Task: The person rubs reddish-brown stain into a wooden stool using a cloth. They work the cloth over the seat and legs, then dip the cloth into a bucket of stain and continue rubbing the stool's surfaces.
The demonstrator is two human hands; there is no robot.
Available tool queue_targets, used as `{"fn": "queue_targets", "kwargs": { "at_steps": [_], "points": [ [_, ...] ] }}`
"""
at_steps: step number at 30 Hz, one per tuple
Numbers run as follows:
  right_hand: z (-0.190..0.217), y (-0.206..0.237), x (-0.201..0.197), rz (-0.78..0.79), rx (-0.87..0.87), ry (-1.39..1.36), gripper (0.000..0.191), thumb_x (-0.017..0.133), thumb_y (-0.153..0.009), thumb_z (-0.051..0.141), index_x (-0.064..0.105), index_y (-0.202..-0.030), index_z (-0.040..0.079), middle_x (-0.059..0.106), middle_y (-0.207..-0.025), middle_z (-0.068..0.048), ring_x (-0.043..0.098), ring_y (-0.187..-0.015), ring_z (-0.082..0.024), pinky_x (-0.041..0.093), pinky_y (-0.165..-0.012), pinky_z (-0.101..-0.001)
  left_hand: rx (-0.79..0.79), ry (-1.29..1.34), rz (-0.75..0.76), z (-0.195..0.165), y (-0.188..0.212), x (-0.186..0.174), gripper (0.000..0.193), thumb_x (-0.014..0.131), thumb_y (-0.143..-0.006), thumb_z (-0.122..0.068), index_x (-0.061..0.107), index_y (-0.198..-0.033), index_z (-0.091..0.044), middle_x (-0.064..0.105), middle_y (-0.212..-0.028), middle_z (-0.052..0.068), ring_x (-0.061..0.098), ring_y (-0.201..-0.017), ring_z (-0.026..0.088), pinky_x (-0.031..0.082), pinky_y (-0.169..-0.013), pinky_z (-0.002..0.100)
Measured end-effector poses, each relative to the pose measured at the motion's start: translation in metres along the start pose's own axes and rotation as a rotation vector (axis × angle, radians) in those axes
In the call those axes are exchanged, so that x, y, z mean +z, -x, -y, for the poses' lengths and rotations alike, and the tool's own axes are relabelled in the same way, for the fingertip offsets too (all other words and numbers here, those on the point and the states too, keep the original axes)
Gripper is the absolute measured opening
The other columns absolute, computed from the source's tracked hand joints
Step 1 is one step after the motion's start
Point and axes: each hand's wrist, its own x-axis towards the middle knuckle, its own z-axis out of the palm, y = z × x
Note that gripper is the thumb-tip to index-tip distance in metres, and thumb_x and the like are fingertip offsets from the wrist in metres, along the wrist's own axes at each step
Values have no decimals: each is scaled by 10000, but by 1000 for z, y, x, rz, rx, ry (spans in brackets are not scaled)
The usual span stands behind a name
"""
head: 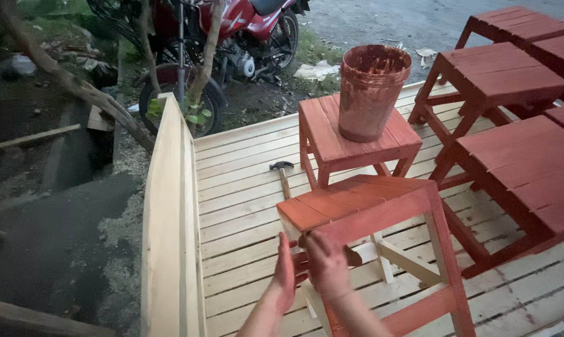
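I see the pale plank worktop point(244, 187) carrying a half-painted red stool point(369, 243) tipped toward me, its seat edge running left to right; my right hand point(327, 265) grips its near corner, nearer than my left hand point(286, 274), flat-fingered beside it; a hammer point(283, 175) lies beyond, handle pointing at me.

Light: dim, even daylight with a cool bluish cast, no hard sun.
Shadows: soft and faint under the stools point(357, 206); ground at left very dark.
Glare: none.
Blur: hands point(310, 265) slightly smeared; picture soft and grainy overall.
Edges: planks point(232, 187) bow, wide-angle distortion.
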Motion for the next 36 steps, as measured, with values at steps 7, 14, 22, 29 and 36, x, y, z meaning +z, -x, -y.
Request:
{"fn": "queue_targets", "kwargs": {
  "at_steps": [7,14,22,29,36],
  "points": [
    [-4,22,7,225,344,47,157,745,-830,73,728,-985,84,723,-970,-98,701,-928,-274,544,-809,-411,-43,20,-53,-1,1,-1,894,241,-867,-815,332,-1504,-194,722,-1242,73,622,-1053,192,353,-907,393],
    [-67,63,-33,-13,908,-470,199,678,-973,132,737,-1138,38,728,-1087,-86,669,-1010,-209,534,-929,-364,400,-479,-397,7,11,19,431,483,-965,-402,524,-1295,-129,635,-1213,66,627,-1117,211,494,-995,378],
    [-74,58,-86,180,1148,-1309,318,521,-1059,179,558,-1326,11,676,-1150,-84,636,-1057,-176,511,-914,-348,527,-635,173,4,39,89,632,786,-844,-151,501,-1407,-121,611,-1308,97,576,-1210,214,478,-1014,359],
    [-91,62,-109,218,1297,-1191,377,506,-1006,288,607,-1306,82,716,-1130,-73,673,-997,-168,545,-857,-349,377,-517,191,5,18,103,268,794,-893,-151,757,-1127,-25,770,-990,22,666,-903,109,569,-833,309],
    [-95,96,-99,910,892,-561,304,717,-842,216,775,-1096,60,814,-917,-18,757,-898,-168,603,-834,-327,482,-130,261,16,-2,116,280,795,-915,-182,741,-1113,7,769,-1009,68,684,-900,153,574,-834,338]
  ]
}}
